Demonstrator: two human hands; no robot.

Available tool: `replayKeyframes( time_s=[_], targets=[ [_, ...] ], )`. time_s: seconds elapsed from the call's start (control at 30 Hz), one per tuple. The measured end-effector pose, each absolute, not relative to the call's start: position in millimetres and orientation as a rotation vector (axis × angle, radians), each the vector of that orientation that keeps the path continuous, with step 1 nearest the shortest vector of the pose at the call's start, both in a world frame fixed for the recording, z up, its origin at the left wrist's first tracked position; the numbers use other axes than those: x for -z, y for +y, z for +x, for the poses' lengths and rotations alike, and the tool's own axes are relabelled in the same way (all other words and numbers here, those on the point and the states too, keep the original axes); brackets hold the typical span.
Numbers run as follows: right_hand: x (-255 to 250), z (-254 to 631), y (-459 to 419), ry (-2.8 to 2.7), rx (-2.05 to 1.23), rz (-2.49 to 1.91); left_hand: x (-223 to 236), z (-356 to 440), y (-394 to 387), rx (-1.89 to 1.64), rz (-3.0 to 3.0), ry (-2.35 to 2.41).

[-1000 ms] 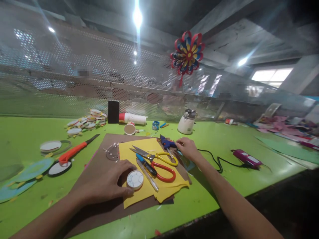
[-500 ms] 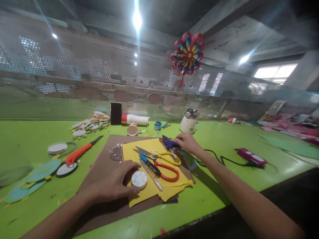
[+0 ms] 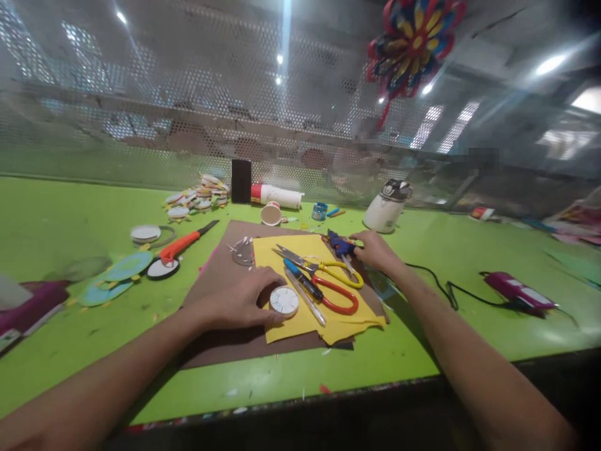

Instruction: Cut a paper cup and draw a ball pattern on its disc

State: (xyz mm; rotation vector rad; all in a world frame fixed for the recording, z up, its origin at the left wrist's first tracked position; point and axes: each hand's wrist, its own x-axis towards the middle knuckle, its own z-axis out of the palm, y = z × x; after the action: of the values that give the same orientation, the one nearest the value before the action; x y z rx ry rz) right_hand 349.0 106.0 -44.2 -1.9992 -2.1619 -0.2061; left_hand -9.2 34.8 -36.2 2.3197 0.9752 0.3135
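Observation:
A flat white disc with a football-like pattern lies on the yellow sheet. My left hand curves beside it, thumb and fingers apart, the thumb close to its near edge. My right hand has its fingers closed at the right end of a blue hot glue gun at the far right corner of the brown board. Between the hands lie scissors with yellow and red handles, a blue-and-black pen and a clear pen.
Orange-handled scissors and light-blue paper rings lie at left, with a pile of small discs behind. A phone, paper cups, blue jar and white jug stand along the back. A corded purple device lies right.
The camera view has tilted down and turned left, so everything sits further right and higher. Both hands stay by the same things; the disc keeps its place on the sheet.

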Motion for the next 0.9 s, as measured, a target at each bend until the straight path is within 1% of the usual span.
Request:
replayKeyframes(
  time_s=[0.13,0.3,0.47,0.63,0.77,0.9],
  targets=[
    [51.6,348.1,106.5,-2.214,0.191,-1.964,36.8,-9.2,36.0,-0.307,2.322,0.966],
    [50.9,345.9,105.2,-2.152,0.218,-1.891,37.1,-8.5,35.8,-0.306,2.306,0.964],
    [36.6,334.6,94.6,-2.014,0.242,-1.755,37.5,-7.3,34.1,-0.295,2.282,1.007],
    [23.8,313.1,74.6,-1.959,0.131,-1.585,37.4,-3.0,28.9,-0.309,2.241,1.082],
    [16.8,306.3,65.6,-1.928,0.058,-1.545,37.4,0.0,24.4,-0.315,2.273,1.114],
    [4.0,311.9,72.1,-1.939,0.064,-1.539,35.2,0.9,21.0,-0.308,2.273,1.116]
  ],
)
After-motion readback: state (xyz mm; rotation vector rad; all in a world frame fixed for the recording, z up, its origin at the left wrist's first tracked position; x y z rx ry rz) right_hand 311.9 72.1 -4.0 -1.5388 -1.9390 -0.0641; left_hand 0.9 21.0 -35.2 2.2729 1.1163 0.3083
